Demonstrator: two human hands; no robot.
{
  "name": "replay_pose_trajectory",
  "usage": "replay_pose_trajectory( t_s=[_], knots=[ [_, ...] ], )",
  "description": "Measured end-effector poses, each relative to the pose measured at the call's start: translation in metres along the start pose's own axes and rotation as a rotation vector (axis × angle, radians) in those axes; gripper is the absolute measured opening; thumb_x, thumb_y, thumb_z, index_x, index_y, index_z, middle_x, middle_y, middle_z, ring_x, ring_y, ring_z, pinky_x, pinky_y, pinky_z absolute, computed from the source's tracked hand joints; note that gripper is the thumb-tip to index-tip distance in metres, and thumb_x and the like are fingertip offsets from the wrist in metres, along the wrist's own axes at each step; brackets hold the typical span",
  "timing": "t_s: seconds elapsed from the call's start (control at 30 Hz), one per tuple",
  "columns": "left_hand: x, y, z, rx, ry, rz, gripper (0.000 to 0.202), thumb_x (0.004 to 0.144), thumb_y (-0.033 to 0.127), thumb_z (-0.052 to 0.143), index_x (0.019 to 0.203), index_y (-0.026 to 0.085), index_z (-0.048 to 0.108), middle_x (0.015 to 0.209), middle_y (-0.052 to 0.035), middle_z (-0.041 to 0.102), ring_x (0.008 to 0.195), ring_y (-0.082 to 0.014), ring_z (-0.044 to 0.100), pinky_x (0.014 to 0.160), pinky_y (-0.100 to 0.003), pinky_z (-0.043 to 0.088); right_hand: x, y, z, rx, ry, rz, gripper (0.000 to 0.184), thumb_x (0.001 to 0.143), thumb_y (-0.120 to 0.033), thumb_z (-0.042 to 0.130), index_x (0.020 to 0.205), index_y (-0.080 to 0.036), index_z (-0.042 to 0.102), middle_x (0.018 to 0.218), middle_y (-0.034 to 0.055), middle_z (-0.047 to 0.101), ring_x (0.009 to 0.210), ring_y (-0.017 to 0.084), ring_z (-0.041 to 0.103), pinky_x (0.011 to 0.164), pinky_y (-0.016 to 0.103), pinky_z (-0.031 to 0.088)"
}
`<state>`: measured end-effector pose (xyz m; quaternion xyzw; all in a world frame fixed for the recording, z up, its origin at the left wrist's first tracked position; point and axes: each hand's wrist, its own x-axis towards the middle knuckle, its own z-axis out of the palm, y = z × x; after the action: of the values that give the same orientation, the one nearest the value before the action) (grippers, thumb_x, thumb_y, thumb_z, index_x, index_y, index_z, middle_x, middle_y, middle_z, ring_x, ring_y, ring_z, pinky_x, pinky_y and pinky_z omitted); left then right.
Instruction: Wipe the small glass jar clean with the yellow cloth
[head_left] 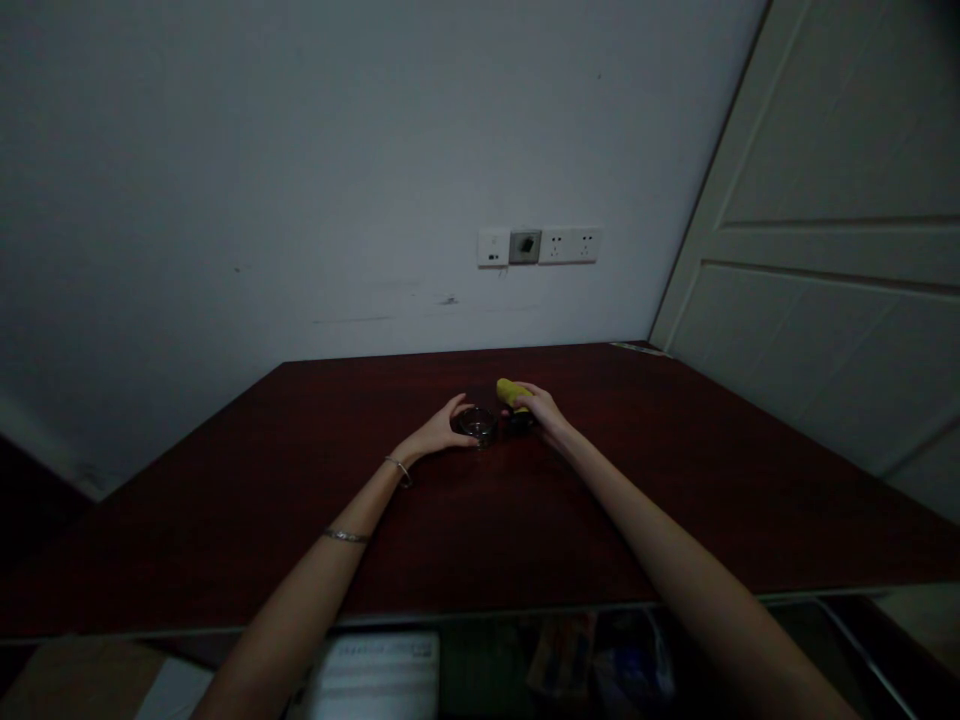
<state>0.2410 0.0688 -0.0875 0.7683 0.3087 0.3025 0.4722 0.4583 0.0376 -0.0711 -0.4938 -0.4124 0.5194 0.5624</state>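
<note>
head view: from the left, my left forearm (304, 590) reaches in over the dark red wooden counter (465, 540), wearing a silver bracelet (346, 536) partway up and a thinner bangle (400, 471) at the wrist. below the counter's front edge, a pale ribbed box (375, 675) shows beside that arm. my left grip (433, 435) is curled around a small round glass dish (478, 424), thumb at its near side and fingers at its far side; the dish stands on the counter, near its middle. on the wall (360, 170) behind, a white outlet plate (493, 248) comes first in a row. just right of the dish, my right grip (544, 408) is closed on a yellow object (513, 392), tilted, its kind too dim to tell. a dark item (520, 421) sits directly beneath it; i cannot tell whether the two are joined. further along the wall row come a grey plate (525, 247) and white double sockets (570, 245). at the far right stands a pale panelled door (832, 245), beyond the counter's right side.
</note>
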Motion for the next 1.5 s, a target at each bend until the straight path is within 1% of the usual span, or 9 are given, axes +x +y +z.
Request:
replay_pose_trajectory(
  t_s=[0.2,0.53,0.67,0.73,0.87,1.0,1.13,1.33,1.5],
  knots=[
    [0.001,-0.002,-0.001,-0.023,0.003,0.017,0.108,0.058,0.021,0.081,0.145,0.016,0.017,0.134,-0.0212,0.048,0.125,-0.0297,0.047,0.108,-0.049,0.030,0.000,0.001,-0.001,-0.026,-0.004,-0.011,0.032,0.090,-0.031,0.055,0.118,-0.016,0.053,0.112,0.0076,0.059,0.091,0.018,0.062,0.076,0.037,0.054],
    [-0.002,0.000,0.009,0.168,0.163,0.008,0.105,0.051,0.033,0.085,0.138,0.013,0.030,0.126,-0.0180,0.049,0.116,-0.0308,0.051,0.103,-0.047,0.035,0.003,0.004,0.000,-0.176,-0.010,-0.141,0.029,0.090,-0.030,0.055,0.115,-0.015,0.054,0.107,0.0067,0.061,0.085,0.016,0.062,0.072,0.034,0.054],
    [-0.002,0.003,0.018,0.246,0.251,0.015,0.102,0.050,0.038,0.084,0.134,0.011,0.034,0.125,-0.0169,0.046,0.117,-0.0326,0.047,0.102,-0.048,0.035,0.002,0.005,0.001,-0.303,-0.040,-0.267,0.030,0.081,-0.017,0.059,0.111,-0.015,0.057,0.099,0.0034,0.065,0.072,0.013,0.063,0.068,0.030,0.053],
    [-0.002,0.004,0.021,0.265,0.273,0.016,0.103,0.050,0.041,0.084,0.134,0.011,0.033,0.127,-0.0177,0.044,0.119,-0.0336,0.044,0.103,-0.049,0.034,0.001,0.004,0.001,-0.382,-0.058,-0.346,0.038,0.072,-0.009,0.057,0.109,-0.016,0.059,0.101,0.0030,0.066,0.077,0.015,0.064,0.074,0.030,0.052],
    [-0.002,0.004,0.021,0.258,0.249,0.012,0.112,0.047,0.043,0.085,0.136,0.007,0.027,0.134,-0.0233,0.037,0.125,-0.0364,0.038,0.106,-0.050,0.029,-0.004,-0.003,0.000,-0.558,-0.094,-0.521,0.048,0.063,-0.007,0.052,0.109,-0.016,0.061,0.114,0.0074,0.063,0.105,0.021,0.058,0.094,0.036,0.044],
    [-0.002,0.003,0.016,0.187,0.143,0.028,0.124,0.047,0.038,0.086,0.143,0.011,0.012,0.139,-0.0243,0.036,0.129,-0.0334,0.038,0.109,-0.048,0.028,-0.013,-0.021,0.000,-0.761,-0.202,-0.686,0.052,0.063,-0.006,0.049,0.111,-0.020,0.062,0.121,0.0070,0.059,0.115,0.021,0.053,0.102,0.040,0.037],
    [0.001,0.000,0.013,0.112,0.069,0.055,0.122,0.052,0.033,0.085,0.144,0.015,0.007,0.143,-0.0222,0.037,0.134,-0.0293,0.036,0.111,-0.045,0.026,-0.020,-0.039,0.008,-1.021,-0.377,-0.761,0.051,0.066,-0.006,0.051,0.111,-0.023,0.065,0.123,0.0054,0.060,0.113,0.021,0.056,0.099,0.036,0.040],
    [0.003,-0.001,0.012,0.073,0.056,0.052,0.106,0.054,0.030,0.084,0.139,0.013,0.023,0.135,-0.0197,0.049,0.127,-0.0288,0.046,0.108,-0.045,0.032,-0.023,-0.050,0.028,-1.388,-0.555,-0.763,0.045,0.069,-0.012,0.056,0.110,-0.028,0.066,0.122,0.0026,0.062,0.102,0.024,0.062,0.083,0.033,0.046],
    [0.002,0.000,0.011,0.121,0.097,0.054,0.091,0.051,0.032,0.086,0.128,0.012,0.041,0.129,-0.0171,0.054,0.119,-0.0294,0.052,0.103,-0.043,0.038,-0.022,-0.054,0.038,-1.554,-0.634,-0.763,0.036,0.072,-0.015,0.058,0.104,-0.029,0.068,0.120,0.0035,0.064,0.095,0.025,0.064,0.075,0.032,0.046]
  ],
)
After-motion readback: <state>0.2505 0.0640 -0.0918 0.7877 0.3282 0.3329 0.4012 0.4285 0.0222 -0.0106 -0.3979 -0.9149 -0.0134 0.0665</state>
